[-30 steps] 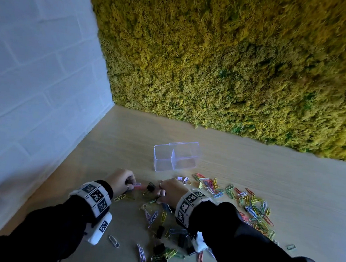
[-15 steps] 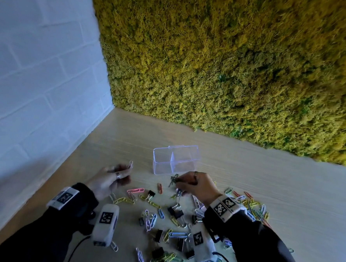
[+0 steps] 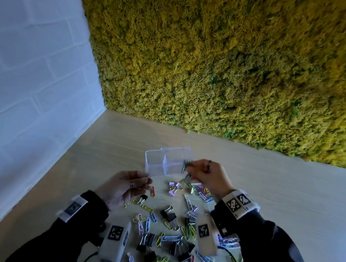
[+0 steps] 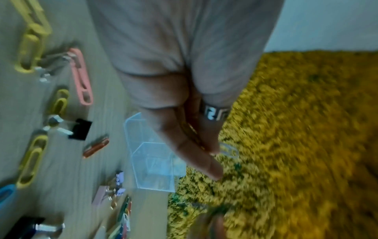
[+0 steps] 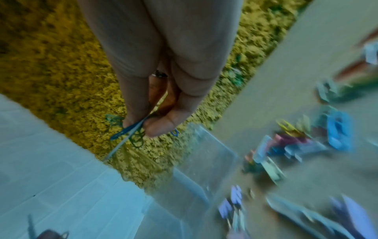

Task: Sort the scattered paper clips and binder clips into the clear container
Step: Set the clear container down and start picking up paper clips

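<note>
The clear two-compartment container (image 3: 156, 164) stands on the wooden table ahead of me. My right hand (image 3: 190, 168) pinches a small bunch of blue and green paper clips (image 5: 131, 132) just above the container's right compartment (image 5: 204, 155). Near the container's (image 4: 151, 169) front left corner, my left hand (image 3: 147, 183) is raised with thumb and fingers pressed together on a paper clip (image 4: 192, 134), mostly hidden. Coloured paper clips (image 3: 148, 223) and black binder clips (image 3: 170, 216) lie scattered between my wrists. Pastel binder clips (image 3: 173, 188) sit just in front of the container.
A yellow-green moss wall (image 3: 212, 72) backs the table, and a white brick wall (image 3: 29, 81) closes the left side. Bare wood (image 3: 285, 198) stretches to the right. White tagged wrist cameras (image 3: 116, 240) hang under both forearms, over the clips.
Both hands lifted off the table with clips pinched. The right hand carried its bunch forward over the container's right side, and the left hand moved right, up to the container's near left corner.
</note>
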Tool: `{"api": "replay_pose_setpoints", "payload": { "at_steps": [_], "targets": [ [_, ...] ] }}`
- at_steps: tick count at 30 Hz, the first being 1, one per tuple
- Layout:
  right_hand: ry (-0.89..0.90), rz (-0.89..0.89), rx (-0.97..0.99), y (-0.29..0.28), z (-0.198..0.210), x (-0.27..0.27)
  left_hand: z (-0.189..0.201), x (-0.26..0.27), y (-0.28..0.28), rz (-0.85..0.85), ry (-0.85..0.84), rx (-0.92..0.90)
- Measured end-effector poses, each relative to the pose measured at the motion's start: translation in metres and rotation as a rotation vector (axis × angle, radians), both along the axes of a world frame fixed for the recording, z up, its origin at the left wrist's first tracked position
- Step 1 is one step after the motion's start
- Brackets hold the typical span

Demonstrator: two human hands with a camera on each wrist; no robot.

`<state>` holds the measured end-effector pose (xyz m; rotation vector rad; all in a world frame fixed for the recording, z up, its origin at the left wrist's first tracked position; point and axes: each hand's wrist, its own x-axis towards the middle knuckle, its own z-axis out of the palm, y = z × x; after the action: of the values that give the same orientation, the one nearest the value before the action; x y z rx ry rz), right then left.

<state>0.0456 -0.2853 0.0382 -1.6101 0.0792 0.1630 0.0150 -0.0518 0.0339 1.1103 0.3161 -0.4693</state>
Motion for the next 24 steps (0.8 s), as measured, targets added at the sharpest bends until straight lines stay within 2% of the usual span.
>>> {"api": "replay_pose_setpoints", "payload": {
  "at_steps": [2,6,12,16,20,24],
  "targets": [
    [-0.116,-0.049,-0.103,0.002,0.014,0.020,0.004,0.004,-0.005,-0.025,-0.061,0.093],
    [-0.276,-0.080,-0.492,0.015,0.027,0.049,0.018,0.020,-0.016,-0.025,-0.218,0.274],
    [-0.334,0.094,-0.824,0.030,0.003,0.057,0.025,0.052,-0.033,-0.010,-0.406,0.572],
    [-0.326,0.116,-0.833,0.023,-0.005,0.056,0.028,0.068,-0.045,-0.024,-0.512,0.763],
    [-0.318,0.196,-0.871,0.019,-0.005,0.061,0.026,0.083,-0.058,-0.106,-0.638,1.004],
    [-0.410,0.059,-0.801,0.008,-0.007,0.066,0.021,0.093,-0.070,-0.175,-0.694,1.137]
  ]
}}
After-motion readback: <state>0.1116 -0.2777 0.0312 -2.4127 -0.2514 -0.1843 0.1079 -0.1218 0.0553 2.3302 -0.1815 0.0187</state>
